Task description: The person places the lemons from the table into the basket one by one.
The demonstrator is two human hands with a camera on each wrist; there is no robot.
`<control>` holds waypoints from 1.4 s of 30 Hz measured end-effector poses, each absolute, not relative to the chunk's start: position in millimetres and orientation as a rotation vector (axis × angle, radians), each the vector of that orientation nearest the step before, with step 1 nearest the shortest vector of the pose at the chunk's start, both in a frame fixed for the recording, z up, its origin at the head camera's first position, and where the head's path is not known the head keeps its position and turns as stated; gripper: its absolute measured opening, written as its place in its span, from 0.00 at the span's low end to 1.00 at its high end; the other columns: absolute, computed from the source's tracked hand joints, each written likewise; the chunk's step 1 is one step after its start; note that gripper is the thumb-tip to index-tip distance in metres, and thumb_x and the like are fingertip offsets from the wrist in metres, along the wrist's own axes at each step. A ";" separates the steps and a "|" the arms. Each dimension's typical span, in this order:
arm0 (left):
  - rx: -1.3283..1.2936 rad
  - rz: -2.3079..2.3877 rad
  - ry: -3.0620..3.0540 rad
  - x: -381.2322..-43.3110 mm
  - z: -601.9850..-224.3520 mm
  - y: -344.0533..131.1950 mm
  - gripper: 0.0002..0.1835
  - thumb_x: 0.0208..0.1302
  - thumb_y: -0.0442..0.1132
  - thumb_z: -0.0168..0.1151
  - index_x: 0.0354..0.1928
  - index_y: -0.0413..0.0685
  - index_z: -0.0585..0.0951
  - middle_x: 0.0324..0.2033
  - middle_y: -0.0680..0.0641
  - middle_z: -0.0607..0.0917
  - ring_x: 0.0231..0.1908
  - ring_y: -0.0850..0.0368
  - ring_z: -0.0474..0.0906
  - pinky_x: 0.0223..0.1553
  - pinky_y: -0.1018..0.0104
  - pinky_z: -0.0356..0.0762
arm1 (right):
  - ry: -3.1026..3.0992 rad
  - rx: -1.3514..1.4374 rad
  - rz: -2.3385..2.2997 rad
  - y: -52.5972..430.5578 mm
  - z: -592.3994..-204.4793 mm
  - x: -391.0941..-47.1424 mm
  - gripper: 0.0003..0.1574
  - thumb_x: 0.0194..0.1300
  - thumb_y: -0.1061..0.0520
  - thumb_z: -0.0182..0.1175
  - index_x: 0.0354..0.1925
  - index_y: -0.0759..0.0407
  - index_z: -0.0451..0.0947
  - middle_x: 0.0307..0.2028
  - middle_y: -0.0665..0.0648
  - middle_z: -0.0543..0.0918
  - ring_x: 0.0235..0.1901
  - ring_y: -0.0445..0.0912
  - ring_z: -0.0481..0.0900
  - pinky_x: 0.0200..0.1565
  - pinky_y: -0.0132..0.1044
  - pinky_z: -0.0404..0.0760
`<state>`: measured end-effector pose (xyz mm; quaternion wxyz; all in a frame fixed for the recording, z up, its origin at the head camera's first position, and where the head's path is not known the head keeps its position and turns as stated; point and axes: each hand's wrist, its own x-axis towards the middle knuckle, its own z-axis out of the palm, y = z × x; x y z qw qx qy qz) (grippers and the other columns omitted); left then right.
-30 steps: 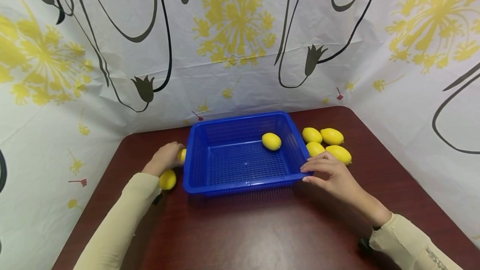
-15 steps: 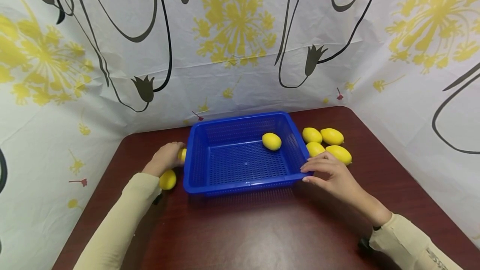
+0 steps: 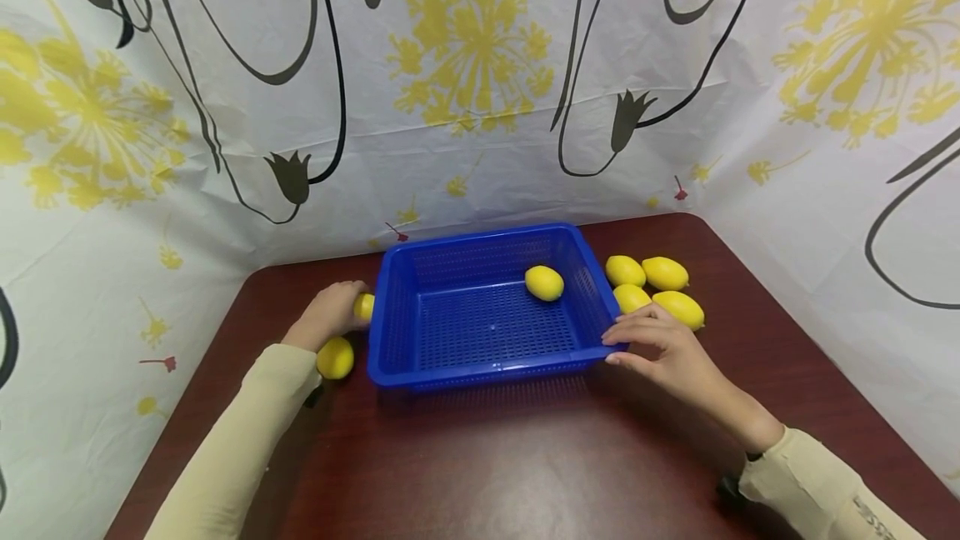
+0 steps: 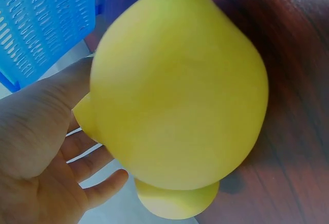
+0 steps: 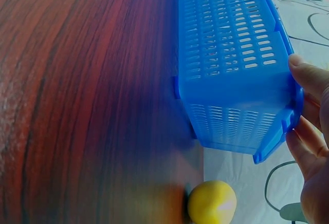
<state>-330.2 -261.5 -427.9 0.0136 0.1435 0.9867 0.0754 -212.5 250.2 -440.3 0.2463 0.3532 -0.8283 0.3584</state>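
Note:
A blue perforated plastic basket (image 3: 491,373) stands on the table with one lemon (image 3: 543,282) inside, near its right wall. My left hand (image 3: 330,315) curls round a lemon (image 3: 363,307) just outside the basket's left wall. Closer to me, by that wrist, lies a second lemon (image 3: 335,358); a large lemon (image 4: 180,90) fills the left wrist view and hides much of the fingers. With thumb and fingers, my right hand (image 3: 660,348) pinches the basket's near right corner, its thumb at the rim (image 5: 297,98) in the right wrist view.
Several lemons (image 3: 664,274) lie grouped on the table right of the basket, partly behind the right hand. The dark red wooden table (image 3: 480,473) ends at a white patterned cloth (image 3: 480,165) hanging behind and along both sides.

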 end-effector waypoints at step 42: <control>0.462 0.272 3.144 -334.2 -362.3 -267.2 0.31 0.54 0.45 0.74 0.56 0.36 0.77 0.48 0.36 0.84 0.44 0.41 0.79 0.49 0.46 0.77 | -2.270 0.956 0.970 250.5 -439.2 -211.2 0.22 0.43 0.66 0.78 0.40 0.53 0.88 0.40 0.47 0.89 0.48 0.41 0.76 0.52 0.17 0.70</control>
